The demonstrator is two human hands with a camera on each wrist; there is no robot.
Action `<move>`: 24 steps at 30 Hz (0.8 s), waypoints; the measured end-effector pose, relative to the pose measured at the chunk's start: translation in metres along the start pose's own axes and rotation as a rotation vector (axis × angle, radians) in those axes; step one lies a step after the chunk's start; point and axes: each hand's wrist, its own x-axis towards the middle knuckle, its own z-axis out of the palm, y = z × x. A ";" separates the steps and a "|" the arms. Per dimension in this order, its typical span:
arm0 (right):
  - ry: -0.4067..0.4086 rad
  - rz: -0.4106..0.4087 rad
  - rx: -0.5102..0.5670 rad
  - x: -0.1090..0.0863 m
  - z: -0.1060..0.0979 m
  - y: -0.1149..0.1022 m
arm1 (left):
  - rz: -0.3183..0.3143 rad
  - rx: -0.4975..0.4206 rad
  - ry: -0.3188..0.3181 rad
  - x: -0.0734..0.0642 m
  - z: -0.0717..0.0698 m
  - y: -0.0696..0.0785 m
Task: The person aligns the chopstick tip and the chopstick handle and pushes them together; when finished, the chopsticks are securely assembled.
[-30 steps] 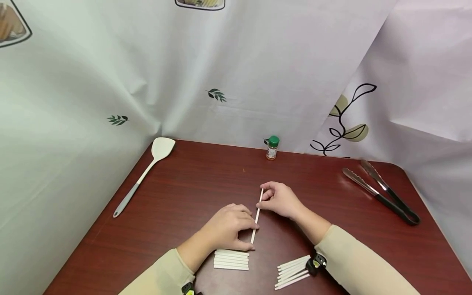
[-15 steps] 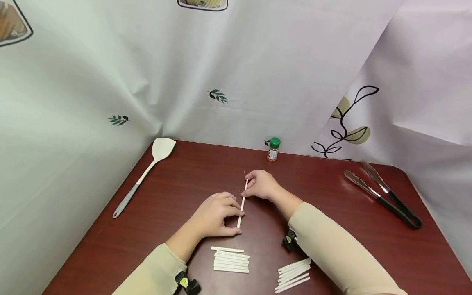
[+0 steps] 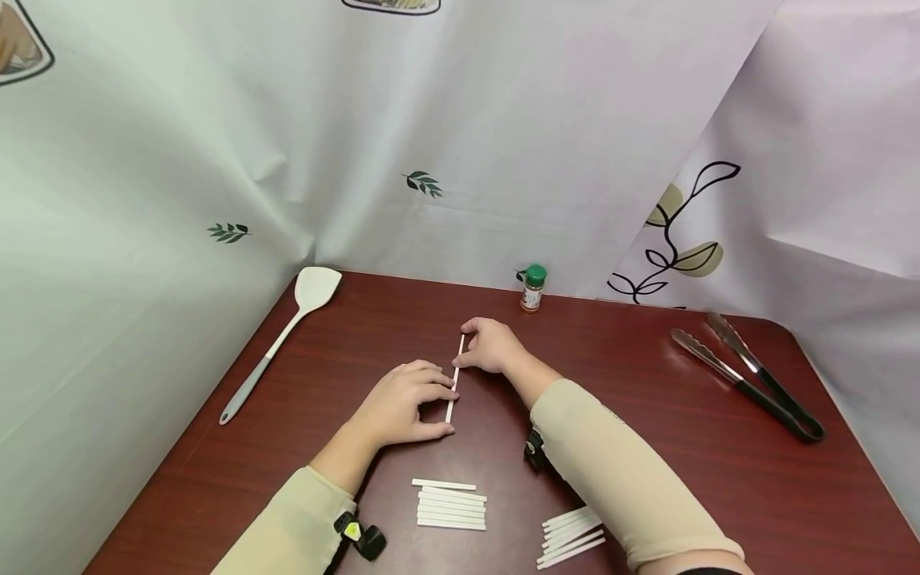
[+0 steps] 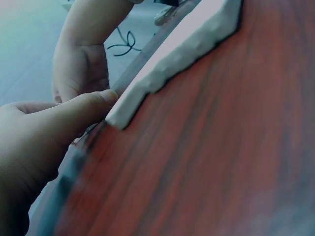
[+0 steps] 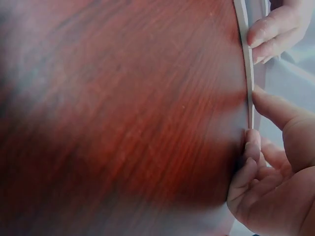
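A thin white stick (image 3: pixel 456 379) points away from the body on the dark red table, with both hands at it. My left hand (image 3: pixel 406 403) grips its near part, thumb at the near end and fingertips farther along. At the far part, my right hand (image 3: pixel 492 347) pinches it between thumb and index finger, the other fingers curled. The left wrist view shows the left thumb (image 4: pixel 83 115) right at the end of the white stick (image 4: pixel 162 69). Nearer the body lies a neat row of several white sticks (image 3: pixel 451 509), one slightly apart.
A looser group of white sticks (image 3: pixel 568 539) lies below the right forearm. A white spatula (image 3: pixel 309 291) with a grey handle lies at left, and metal tongs (image 3: pixel 762 383) at right. A green-capped spice bottle (image 3: pixel 533 291) stands by the patterned cloth wall.
Both hands have moved left and farther from the body, carrying the white stick along. The neat row, partly covered by my left hand earlier, now shows fully.
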 end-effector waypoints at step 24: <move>0.010 -0.052 0.156 -0.005 -0.001 0.021 | -0.077 -0.205 0.088 -0.006 0.005 -0.011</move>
